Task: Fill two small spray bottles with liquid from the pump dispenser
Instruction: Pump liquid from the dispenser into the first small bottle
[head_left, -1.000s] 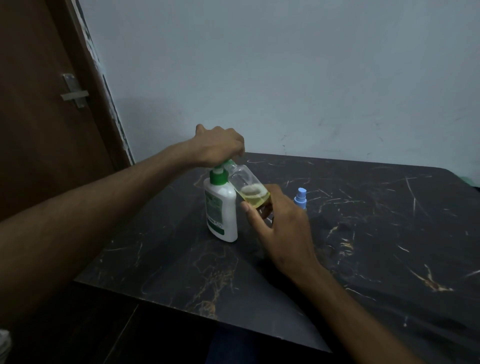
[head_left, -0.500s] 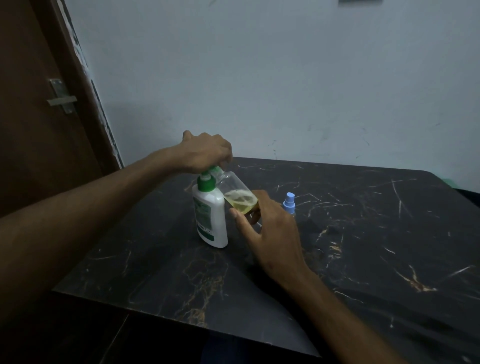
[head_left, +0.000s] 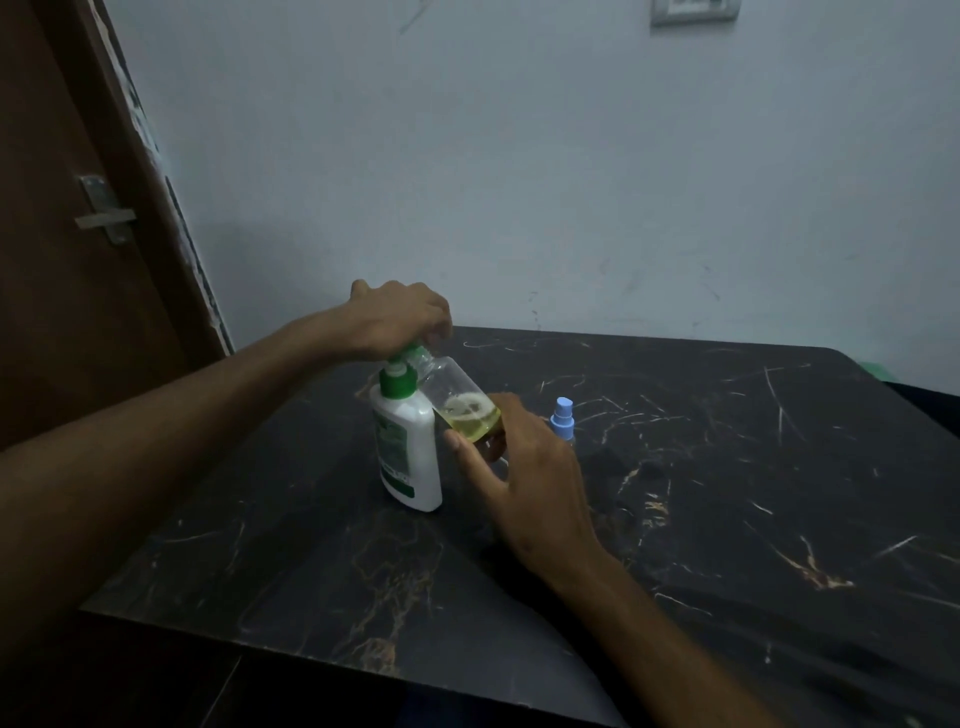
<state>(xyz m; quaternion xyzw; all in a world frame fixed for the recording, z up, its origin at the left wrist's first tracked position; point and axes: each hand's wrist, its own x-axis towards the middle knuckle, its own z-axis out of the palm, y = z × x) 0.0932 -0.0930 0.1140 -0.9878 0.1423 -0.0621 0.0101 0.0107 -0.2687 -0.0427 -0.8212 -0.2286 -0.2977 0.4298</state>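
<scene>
A white pump dispenser (head_left: 408, 457) with a green collar stands upright on the dark marbled table (head_left: 727, 467). My left hand (head_left: 400, 319) lies over its pump head, fingers curled round it. My right hand (head_left: 524, 467) holds a small clear bottle (head_left: 457, 395), tilted with its open neck at the pump nozzle. Yellowish, foamy liquid sits in the bottle's lower end. Behind my right hand stands a second small bottle with a blue spray top (head_left: 562, 420); its body is mostly hidden.
A pale wall rises right behind the table. A brown door (head_left: 78, 260) with a metal latch stands at the left. The table's near edge runs across the bottom of the view, with dark marbled surface stretching to the right.
Both hands keep their hold on the pump and the clear bottle. The camera has tilted up a little, so everything sits lower in view. The foamy liquid level looks about the same.
</scene>
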